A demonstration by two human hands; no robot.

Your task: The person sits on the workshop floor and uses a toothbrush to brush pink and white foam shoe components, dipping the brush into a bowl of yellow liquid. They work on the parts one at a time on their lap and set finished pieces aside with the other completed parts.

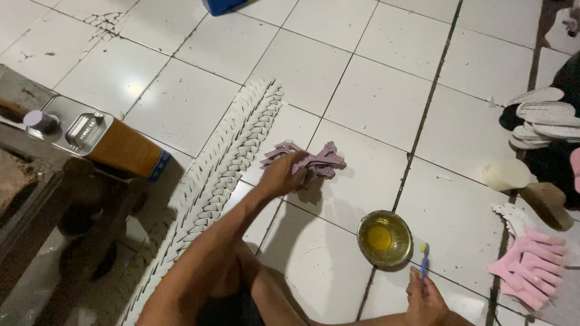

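Reaching across the white tiled floor (374,102), the left hand (279,175) closes its grip on a small pile of mauve Y-shaped sandal straps (317,162). The right hand (426,300) pinches a blue toothbrush with yellow bristles (424,261) beside a metal bowl of yellow glue (383,238). Lifting one strap only seems wise.

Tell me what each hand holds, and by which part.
The left hand grips a bunch of mauve sandal straps at one end. The right hand holds a small brush by its handle, bristles up.
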